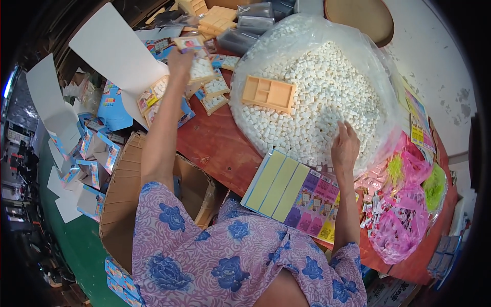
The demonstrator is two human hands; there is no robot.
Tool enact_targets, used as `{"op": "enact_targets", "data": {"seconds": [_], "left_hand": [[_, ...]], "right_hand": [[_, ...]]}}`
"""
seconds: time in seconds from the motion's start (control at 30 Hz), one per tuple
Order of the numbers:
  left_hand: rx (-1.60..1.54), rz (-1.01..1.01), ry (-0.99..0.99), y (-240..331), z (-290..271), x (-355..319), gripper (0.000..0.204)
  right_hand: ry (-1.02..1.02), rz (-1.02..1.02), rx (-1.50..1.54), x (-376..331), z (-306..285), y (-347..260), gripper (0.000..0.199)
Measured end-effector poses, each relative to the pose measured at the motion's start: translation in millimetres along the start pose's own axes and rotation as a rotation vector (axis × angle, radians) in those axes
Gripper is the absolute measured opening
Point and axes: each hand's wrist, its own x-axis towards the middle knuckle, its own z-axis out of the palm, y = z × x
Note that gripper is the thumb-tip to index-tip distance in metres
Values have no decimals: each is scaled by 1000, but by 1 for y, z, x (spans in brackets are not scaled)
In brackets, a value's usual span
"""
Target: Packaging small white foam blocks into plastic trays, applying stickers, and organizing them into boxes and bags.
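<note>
Toward the table's far left edge, the left hand [180, 60] pinched a filled tray [200, 67] and needed to keep it level, while the right hand [345, 146] lay loosely open on the cubes [317, 97].

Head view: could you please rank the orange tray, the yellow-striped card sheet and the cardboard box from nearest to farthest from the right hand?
From the right hand:
1. Yellow-striped card sheet, just below and to its left on the table edge.
2. Orange tray, up and left on the white pieces.
3. Cardboard box, far left, below the table.
</note>
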Motion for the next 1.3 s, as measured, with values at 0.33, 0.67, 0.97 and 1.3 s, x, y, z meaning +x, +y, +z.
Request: {"op": "enact_targets", "data": {"seconds": [0.33,0.67,0.97,1.3], "left_hand": [[470,-173,240,-51,19,-26,36],[467,377,38,-38,2,-120,40],[514,395,91,-62,-19,-102,41],[393,-248,344,-52,-8,-60,57]], "right_hand": [[-278,-245,569,50,38,-112,9],[-364,-273,867,81,113,-178,21],[-523,-98,879,130,170,-195,27],[-559,-97,630,183,226,-189,32]]}}
